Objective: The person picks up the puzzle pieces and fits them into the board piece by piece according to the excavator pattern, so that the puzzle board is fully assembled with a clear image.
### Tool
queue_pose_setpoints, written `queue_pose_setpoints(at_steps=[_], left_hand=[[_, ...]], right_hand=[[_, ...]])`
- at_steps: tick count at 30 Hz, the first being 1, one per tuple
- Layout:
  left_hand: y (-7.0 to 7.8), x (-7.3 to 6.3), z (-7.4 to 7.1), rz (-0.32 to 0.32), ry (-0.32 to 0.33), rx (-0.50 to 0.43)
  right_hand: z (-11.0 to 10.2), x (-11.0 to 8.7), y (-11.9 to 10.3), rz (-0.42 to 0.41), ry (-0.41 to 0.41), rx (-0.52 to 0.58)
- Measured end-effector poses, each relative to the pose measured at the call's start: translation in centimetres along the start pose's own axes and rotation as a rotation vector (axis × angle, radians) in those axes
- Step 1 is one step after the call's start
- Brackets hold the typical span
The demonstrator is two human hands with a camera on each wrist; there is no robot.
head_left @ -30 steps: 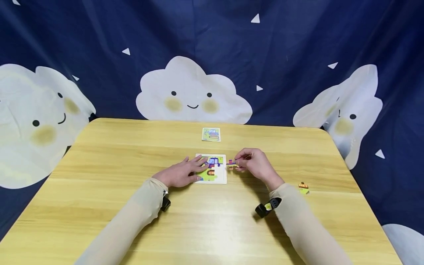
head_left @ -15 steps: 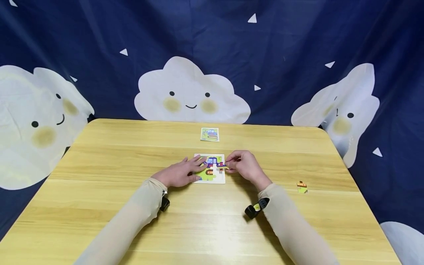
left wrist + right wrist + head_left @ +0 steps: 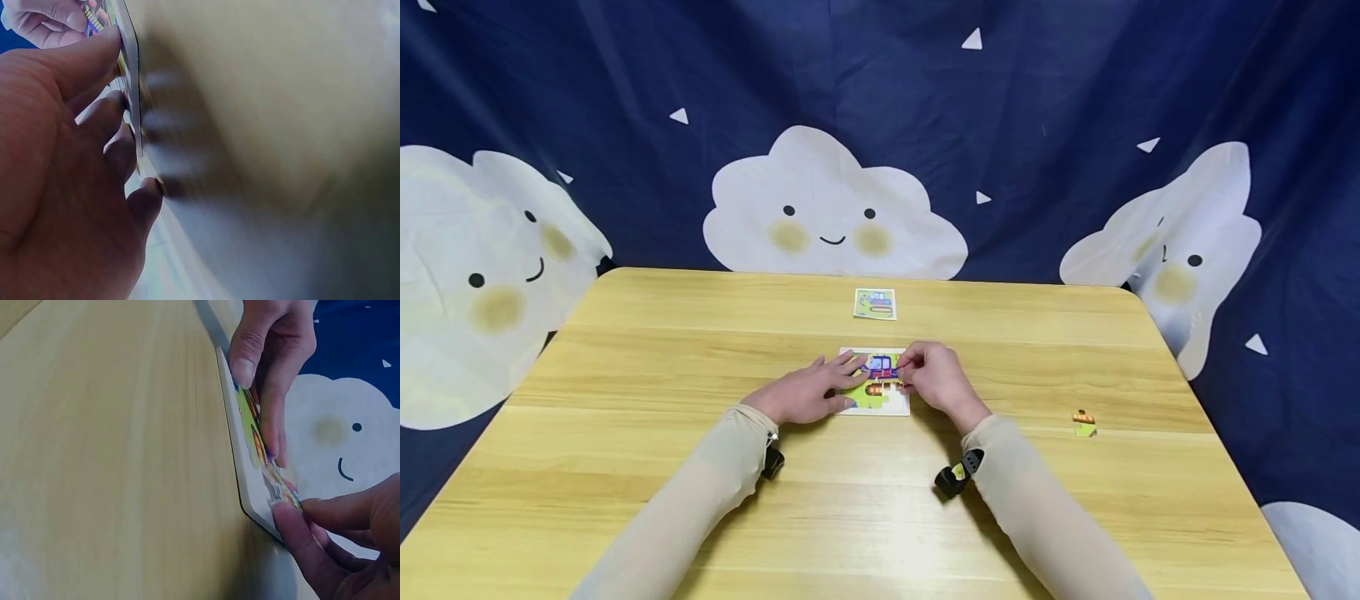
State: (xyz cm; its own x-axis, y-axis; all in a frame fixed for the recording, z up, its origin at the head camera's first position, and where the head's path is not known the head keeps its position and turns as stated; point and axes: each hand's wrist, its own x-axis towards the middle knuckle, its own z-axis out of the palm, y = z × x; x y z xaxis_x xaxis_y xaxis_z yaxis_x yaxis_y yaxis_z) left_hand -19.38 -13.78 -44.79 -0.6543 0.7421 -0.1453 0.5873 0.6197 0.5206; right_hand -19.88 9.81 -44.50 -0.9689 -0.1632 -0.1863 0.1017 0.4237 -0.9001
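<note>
A small jigsaw puzzle board (image 3: 897, 407) with a white border lies mid-table, partly filled with green, blue and orange pieces of a vehicle picture. My left hand (image 3: 808, 393) rests on its left side with spread, fairly straight fingers, covering part of the picture. In the left wrist view, the left fingertips touch the board near its edge. At the board's right side, my right hand (image 3: 938, 377) pinches a striped puzzle piece (image 3: 288, 494) between thumb and forefinger, over the unfilled part. The right fingers hide some of that piece in the head view.
One loose orange-and-green puzzle piece (image 3: 1084, 424) lies on the table to the right. A small picture card (image 3: 875, 305) of a similar vehicle lies behind the board. The wooden table (image 3: 715, 325) backs onto a dark blue curtain (image 3: 1037, 100) with smiling clouds.
My right hand has moved left, bringing the pinched puzzle piece from beside the board onto it. The left hand has stayed in place on the board.
</note>
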Motion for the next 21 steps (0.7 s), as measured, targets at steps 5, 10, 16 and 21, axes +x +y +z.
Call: queue_pose_setpoints(at_steps=[5,10,16,21], left_hand=[[0.24,-0.08,-0.09,-0.017,-0.002,-0.007],[0.26,-0.1,0.07,-0.018,0.003,-0.004],[0.2,-0.26,0.04,-0.012,0.012,-0.002],[0.34,-0.21,-0.04,-0.013,0.005,-0.002]], right_hand=[[0.25,0.18,-0.12,-0.005,0.017,-0.06],[0.38,0.39,0.12,-0.006,0.029,-0.141],[0.35,0.64,0.37,-0.034,0.001,-0.162],[0.22,0.95,0.5,-0.046,-0.026,-0.193]])
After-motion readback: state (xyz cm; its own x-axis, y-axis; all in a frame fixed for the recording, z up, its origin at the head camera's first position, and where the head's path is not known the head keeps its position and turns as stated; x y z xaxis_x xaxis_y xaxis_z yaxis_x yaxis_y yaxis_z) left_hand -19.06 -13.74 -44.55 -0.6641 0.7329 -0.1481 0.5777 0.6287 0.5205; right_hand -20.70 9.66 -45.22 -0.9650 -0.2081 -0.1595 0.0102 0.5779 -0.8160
